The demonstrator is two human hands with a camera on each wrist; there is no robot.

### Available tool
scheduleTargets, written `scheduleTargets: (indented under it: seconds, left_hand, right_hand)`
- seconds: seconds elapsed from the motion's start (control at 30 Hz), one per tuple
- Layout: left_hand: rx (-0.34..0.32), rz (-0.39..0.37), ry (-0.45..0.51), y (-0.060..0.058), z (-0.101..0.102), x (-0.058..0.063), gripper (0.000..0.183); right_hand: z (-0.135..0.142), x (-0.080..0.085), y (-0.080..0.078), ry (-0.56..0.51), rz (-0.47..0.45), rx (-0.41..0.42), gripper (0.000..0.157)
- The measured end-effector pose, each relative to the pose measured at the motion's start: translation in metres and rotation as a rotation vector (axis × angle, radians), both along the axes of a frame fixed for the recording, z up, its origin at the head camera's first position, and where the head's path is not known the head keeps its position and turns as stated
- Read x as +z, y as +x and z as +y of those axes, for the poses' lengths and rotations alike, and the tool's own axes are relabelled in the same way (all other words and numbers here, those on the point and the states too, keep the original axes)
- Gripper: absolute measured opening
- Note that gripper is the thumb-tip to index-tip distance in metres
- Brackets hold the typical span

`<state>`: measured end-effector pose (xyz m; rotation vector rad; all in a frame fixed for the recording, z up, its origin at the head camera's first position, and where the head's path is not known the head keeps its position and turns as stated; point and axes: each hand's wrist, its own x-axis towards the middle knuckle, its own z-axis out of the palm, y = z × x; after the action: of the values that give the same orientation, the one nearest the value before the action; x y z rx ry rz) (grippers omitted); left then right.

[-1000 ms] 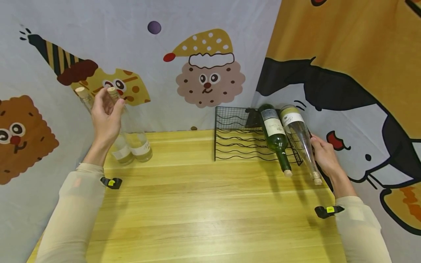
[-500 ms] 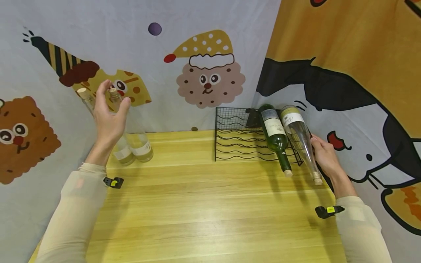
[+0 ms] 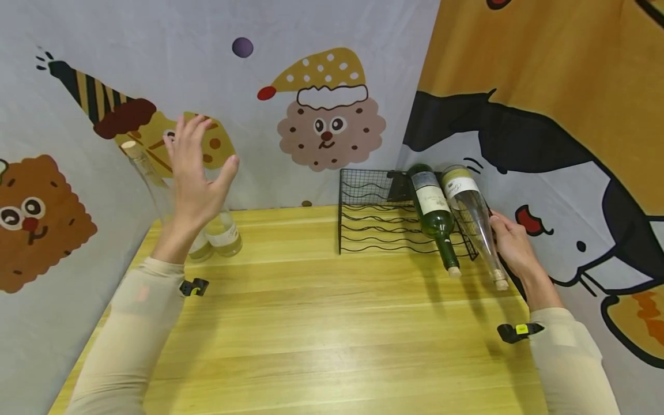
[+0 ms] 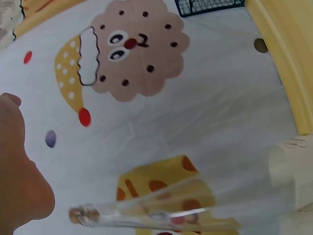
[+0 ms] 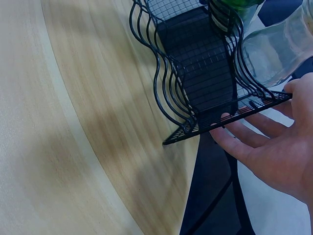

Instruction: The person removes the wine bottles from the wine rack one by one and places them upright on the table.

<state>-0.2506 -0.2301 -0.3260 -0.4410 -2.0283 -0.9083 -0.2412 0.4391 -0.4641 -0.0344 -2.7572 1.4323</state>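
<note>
My left hand (image 3: pixel 199 178) is raised at the left with its fingers spread, in front of two clear corked glass bottles. One bottle's cork (image 3: pixel 129 148) shows left of the hand; the other bottle's labelled base (image 3: pixel 225 237) shows to its right, its neck hidden by the hand. In the left wrist view a clear bottle (image 4: pixel 161 210) lies across the lower part, apart from the thumb. My right hand (image 3: pixel 513 242) holds the outer side of a black wire wine rack (image 3: pixel 363 183), fingers along its mesh side panel (image 5: pixel 244 110). A green wine bottle (image 3: pixel 432 202) and a clear wine bottle (image 3: pixel 469 207) lie in the rack, corks toward me.
The rack stands at the back right of a light wooden table (image 3: pixel 321 323), near the right edge. Wavy wire rows extend left of the green bottle. Behind the table hangs a cloth (image 3: pixel 207 52) printed with cartoon figures; it also runs along both sides.
My left hand has let go of a clear bottle's neck, spreading its fingers and moving right, and it now covers that neck. The right hand and the rack have stayed put.
</note>
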Motion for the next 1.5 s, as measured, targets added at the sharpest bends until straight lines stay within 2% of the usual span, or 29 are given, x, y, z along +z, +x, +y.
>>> scheduleTargets:
  seconds: [0.27, 0.53, 0.77, 1.0, 1.17, 1.33, 1.5]
  left_hand:
    - [-0.062, 0.011, -0.09, 0.01, 0.026, 0.007, 0.075]
    - [-0.169, -0.045, -0.223, 0.015, 0.06, 0.0, 0.075]
    - [-0.268, -0.131, -0.287, 0.013, 0.093, -0.018, 0.076]
    - [-0.362, -0.236, -0.295, 0.011, 0.12, -0.037, 0.078]
    - [-0.38, -0.317, -0.269, 0.003, 0.135, -0.053, 0.079]
    - [-0.4, -0.427, -0.211, -0.006, 0.147, -0.07, 0.081]
    - [-0.434, -0.524, -0.15, -0.013, 0.156, -0.086, 0.084]
  right_hand:
    - [0.0, 0.002, 0.001, 0.017, -0.007, -0.006, 0.067]
    - [-0.004, 0.004, 0.004, -0.011, -0.002, 0.003, 0.069]
    - [-0.002, 0.004, 0.003, 0.024, -0.008, 0.0, 0.069]
    - [0.0, 0.002, 0.002, 0.063, -0.003, -0.008, 0.067]
    - [0.001, 0.001, 0.003, 0.086, -0.002, -0.008, 0.066]
    - [0.0, 0.001, 0.003, 0.071, -0.017, -0.006, 0.067]
    - [0.001, 0.0, 0.003, 0.075, 0.004, -0.008, 0.066]
